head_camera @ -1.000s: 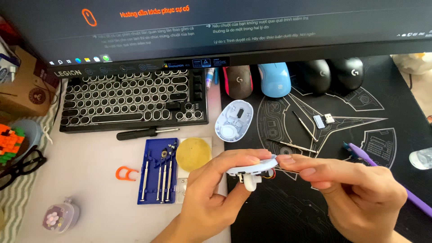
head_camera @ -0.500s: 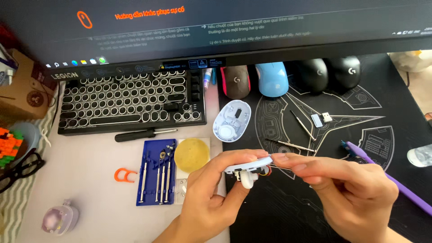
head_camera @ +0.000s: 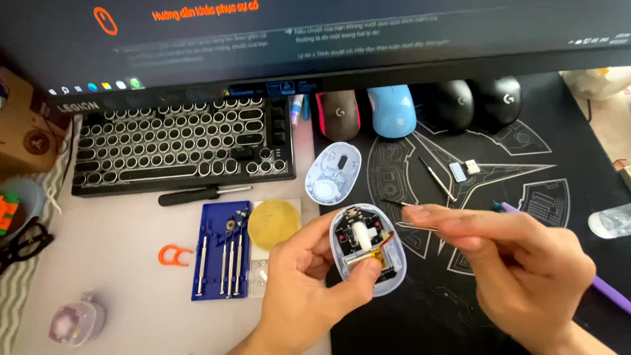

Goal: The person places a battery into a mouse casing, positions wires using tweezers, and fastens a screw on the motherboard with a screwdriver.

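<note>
My left hand point(head_camera: 309, 289) grips an opened pale blue mouse base point(head_camera: 367, 255), tilted so its inside faces me. A white scroll wheel, a dark circuit board and a small battery show inside it. My right hand point(head_camera: 519, 263) hovers just to the right of the base and pinches a thin metal tool point(head_camera: 417, 227), whose tip points at the base's right rim. The mouse's pale blue top shell point(head_camera: 334, 172) lies upside down on the desk behind my hands.
A black keyboard point(head_camera: 184, 144) and a black screwdriver point(head_camera: 197, 194) lie to the left. A blue case of small screwdrivers point(head_camera: 223, 250), a round yellow pad point(head_camera: 274, 223) and an orange clip point(head_camera: 173, 254) sit nearby. Several mice point(head_camera: 392, 108) line the monitor's foot. A purple pen point(head_camera: 611, 292) lies right.
The mouse base, held edge-on before, is now turned with its inside toward me. My right hand has drawn slightly to the right of it, still holding the thin tool.
</note>
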